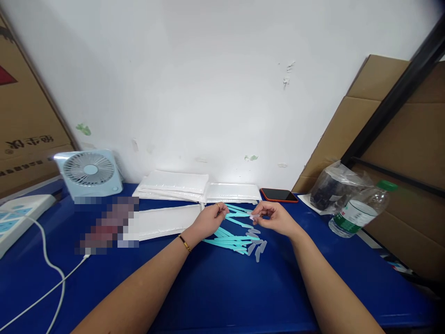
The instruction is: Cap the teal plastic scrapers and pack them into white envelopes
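Two hands are up over the blue worktop point(222, 287), close together. The left hand point(208, 219) is pinched tight on one end of a teal stick point(237, 215), and the right hand point(275, 218) is nipping a small clear cap point(254, 216) at the stick's other end, so the stick sits between them, just above the surface. Right below, at six o'clock from the fingers, lies a pile of teal sticks point(229, 241), with loose caps point(257, 250) scattered at its right edge. Beyond the hands, at about eleven o'clock, a stack of white padded envelopes point(175, 184) rests against the wall. At one o'clock there's a phone point(278, 195) lying flat with an orange rim. Off at three o'clock a water bottle point(358, 211) lies on its side, touching a crumpled plastic bag point(335, 185). Over at ten o'clock stands a small pale-blue fan point(89, 172), and at nine o'clock a power strip point(19, 215) trails a white cable point(52, 273) across the worktop.
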`<state>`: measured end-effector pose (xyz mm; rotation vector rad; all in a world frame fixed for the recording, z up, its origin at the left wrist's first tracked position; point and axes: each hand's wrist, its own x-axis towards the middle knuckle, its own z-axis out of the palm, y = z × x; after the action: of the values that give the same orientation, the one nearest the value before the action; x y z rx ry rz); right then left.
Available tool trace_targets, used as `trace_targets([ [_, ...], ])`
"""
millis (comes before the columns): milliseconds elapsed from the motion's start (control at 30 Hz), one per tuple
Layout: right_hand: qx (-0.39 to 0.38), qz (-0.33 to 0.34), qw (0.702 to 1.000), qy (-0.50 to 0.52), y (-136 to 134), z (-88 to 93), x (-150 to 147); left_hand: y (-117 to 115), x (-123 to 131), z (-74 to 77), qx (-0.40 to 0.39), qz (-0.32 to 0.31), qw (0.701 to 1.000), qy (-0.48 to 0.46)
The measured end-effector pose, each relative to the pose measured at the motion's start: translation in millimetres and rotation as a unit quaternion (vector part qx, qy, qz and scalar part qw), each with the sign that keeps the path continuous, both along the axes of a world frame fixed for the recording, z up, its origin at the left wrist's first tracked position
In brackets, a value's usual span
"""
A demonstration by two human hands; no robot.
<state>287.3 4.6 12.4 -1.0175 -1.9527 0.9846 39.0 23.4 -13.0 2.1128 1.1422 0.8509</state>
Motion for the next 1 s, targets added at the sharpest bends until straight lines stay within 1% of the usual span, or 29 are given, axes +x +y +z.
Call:
trace_targets([
  [267, -0.009, 0.018, 1.0, 0.0, -1.0, -0.1, -4.2, -1.6, -0.1, 2.7, -0.012, -0.008, 1.0, 0.006],
  [433, 0.012, 0.03, 0.999, -0.019, 1.1, -2.8, -9.6, -4.6, 1.7, 4.8, -0.014, -0.027, 0.999, 0.019],
  [567, 0.047, 0.001, 0.998, -0.051, 3.0, -5.1, -12.2, -6.5, 3.7, 4.6, 0.021, -0.018, 0.999, 0.042],
  [733, 0.039, -0.005, 0.995, -0.096, 5.2, -12.0, -13.4, -4.3, 5.9, -1.3, 0.082, -0.028, 0.993, 0.086],
  [833, 0.062, -0.024, 0.989, -0.131, 7.4, -17.3, -13.3, -4.6, 7.8, -3.2, 0.115, -0.029, 0.987, 0.111],
  [933, 0.095, -0.033, 0.976, -0.195, 10.5, -21.8, -11.2, -8.6, 7.8, 0.4, 0.157, -0.013, 0.978, 0.139],
  [1000, 0.102, -0.032, 0.969, -0.223, 13.5, -25.1, -9.5, -12.2, 5.8, 4.9, 0.161, -0.017, 0.974, 0.159],
])
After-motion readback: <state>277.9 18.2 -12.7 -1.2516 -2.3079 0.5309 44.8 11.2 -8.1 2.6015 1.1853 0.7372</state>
